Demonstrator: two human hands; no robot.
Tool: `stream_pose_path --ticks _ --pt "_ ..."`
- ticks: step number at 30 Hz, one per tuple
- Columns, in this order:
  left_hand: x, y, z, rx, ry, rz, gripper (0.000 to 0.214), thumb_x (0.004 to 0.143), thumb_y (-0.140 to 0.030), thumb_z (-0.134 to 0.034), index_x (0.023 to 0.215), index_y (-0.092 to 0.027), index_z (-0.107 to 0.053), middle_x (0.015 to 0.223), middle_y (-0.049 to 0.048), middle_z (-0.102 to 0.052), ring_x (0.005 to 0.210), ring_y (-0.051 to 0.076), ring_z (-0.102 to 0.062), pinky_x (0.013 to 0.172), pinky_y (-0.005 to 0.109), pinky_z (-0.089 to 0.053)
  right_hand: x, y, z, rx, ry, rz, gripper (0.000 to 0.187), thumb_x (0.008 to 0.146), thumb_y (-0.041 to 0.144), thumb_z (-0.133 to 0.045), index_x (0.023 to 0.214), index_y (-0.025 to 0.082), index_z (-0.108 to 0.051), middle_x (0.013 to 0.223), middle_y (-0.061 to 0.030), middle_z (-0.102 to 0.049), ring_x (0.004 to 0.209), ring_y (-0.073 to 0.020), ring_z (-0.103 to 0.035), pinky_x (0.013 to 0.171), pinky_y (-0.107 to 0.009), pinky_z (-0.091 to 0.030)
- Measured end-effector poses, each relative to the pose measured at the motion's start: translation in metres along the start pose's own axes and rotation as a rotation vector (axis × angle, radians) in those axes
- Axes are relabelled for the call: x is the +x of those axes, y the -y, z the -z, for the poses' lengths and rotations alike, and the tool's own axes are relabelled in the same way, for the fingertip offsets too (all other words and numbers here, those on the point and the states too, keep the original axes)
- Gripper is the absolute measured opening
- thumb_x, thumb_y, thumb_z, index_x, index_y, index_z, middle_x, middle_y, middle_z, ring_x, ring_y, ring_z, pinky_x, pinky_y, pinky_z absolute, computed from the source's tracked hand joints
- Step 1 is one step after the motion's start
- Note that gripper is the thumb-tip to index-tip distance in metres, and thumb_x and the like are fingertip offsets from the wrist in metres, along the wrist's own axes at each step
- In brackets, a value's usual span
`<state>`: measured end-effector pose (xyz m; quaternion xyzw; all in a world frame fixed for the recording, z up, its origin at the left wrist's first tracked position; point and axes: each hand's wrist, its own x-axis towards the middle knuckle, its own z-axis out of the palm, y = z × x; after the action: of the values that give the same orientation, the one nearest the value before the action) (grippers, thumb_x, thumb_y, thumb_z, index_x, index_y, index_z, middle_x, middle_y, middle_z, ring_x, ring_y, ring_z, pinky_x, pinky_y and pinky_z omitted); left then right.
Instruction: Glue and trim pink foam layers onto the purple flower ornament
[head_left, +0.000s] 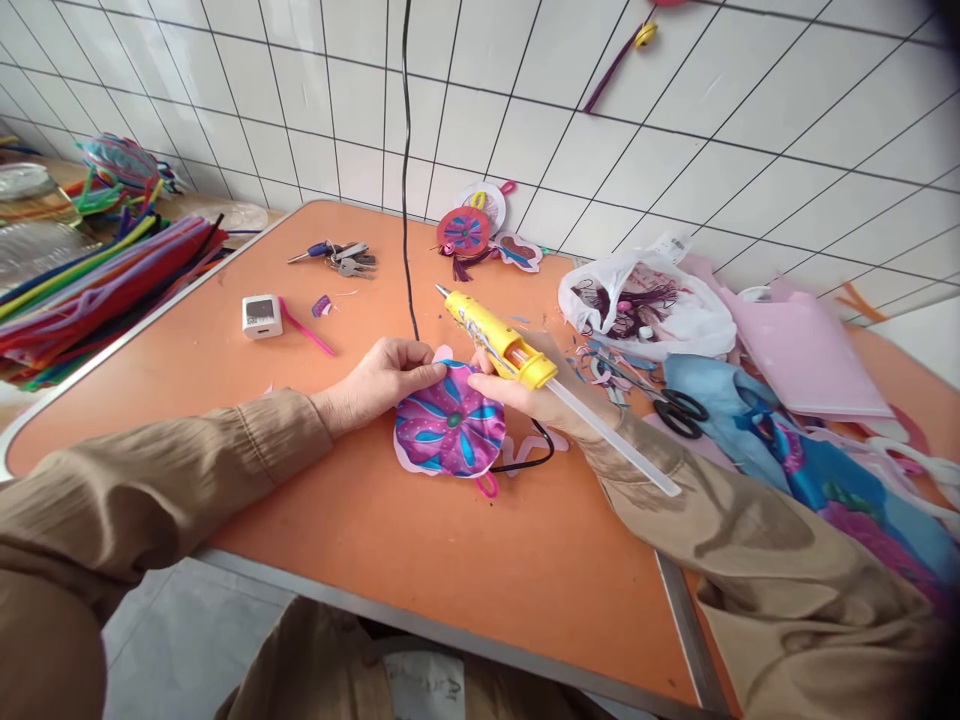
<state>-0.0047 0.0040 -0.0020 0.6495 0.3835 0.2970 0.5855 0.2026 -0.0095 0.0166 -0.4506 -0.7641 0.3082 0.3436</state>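
A round flower-patterned fabric piece (452,420), purple and blue with a pale pink backing, is between my hands just above the orange table. My left hand (382,382) pinches its upper left edge between thumb and fingers. My right hand (517,390) holds a yellow hot glue gun (495,340), its nozzle pointing to the upper left and a long clear glue stick (615,438) jutting from its back. The right thumb also rests at the fabric's upper right edge. The gun's handle and most of the right fingers are hidden. A pink loop (487,486) shows below the fabric piece.
Behind lie keys (349,258), a white cube-shaped device (262,317) and tasselled ornaments (465,232). To the right are black-handled scissors (681,410), a white plastic bag (690,320) and blue fabric (705,375). A black cord (406,180) hangs down. Pipe cleaners (112,280) lie left.
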Motion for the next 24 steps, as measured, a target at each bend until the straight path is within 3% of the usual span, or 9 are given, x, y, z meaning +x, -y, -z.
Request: stream_pose_path --ticks 8,15,21,24 --pt "0.001 0.001 0.000 0.041 0.013 -0.039 0.044 0.076 -0.048 -0.067 0.058 -0.016 -0.042 0.057 -0.0051 -0.034 0.052 0.006 -0.029 0.047 0.020 -0.021 0.000 -0.003 -0.001 0.070 0.010 -0.052 0.024 0.071 0.031 -0.068 0.065 0.020 -0.048 0.068 0.0019 -0.057 0.062 -0.0144 -0.053 0.059 -0.029 -0.042" --pt "-0.001 -0.001 -0.001 0.099 0.039 -0.047 0.040 0.078 -0.046 -0.067 0.059 -0.015 -0.049 0.056 -0.0049 -0.035 0.051 0.006 -0.030 0.046 0.021 -0.023 -0.003 0.004 -0.009 0.158 -0.034 -0.043 0.022 0.069 0.018 -0.065 0.060 0.020 -0.045 0.060 0.0050 -0.046 0.057 -0.0112 -0.044 0.057 -0.028 -0.037" --pt "-0.001 -0.001 0.000 -0.028 0.046 -0.020 0.038 0.077 -0.049 -0.069 0.070 -0.013 -0.059 0.063 -0.0016 -0.053 0.055 0.009 -0.046 0.051 0.021 -0.036 -0.004 0.005 -0.010 0.193 -0.082 -0.089 0.021 0.068 0.022 -0.068 0.064 0.020 -0.047 0.064 0.0036 -0.050 0.062 -0.0140 -0.047 0.061 -0.030 -0.038" --pt "0.000 0.001 0.001 0.001 0.025 -0.021 0.036 0.074 -0.046 -0.073 0.069 -0.012 -0.061 0.061 -0.0012 -0.055 0.053 0.009 -0.047 0.050 0.021 -0.037 -0.006 0.004 -0.009 0.194 -0.085 -0.070 0.021 0.069 0.023 -0.067 0.065 0.020 -0.047 0.066 0.0032 -0.050 0.064 -0.0147 -0.049 0.063 -0.031 -0.039"
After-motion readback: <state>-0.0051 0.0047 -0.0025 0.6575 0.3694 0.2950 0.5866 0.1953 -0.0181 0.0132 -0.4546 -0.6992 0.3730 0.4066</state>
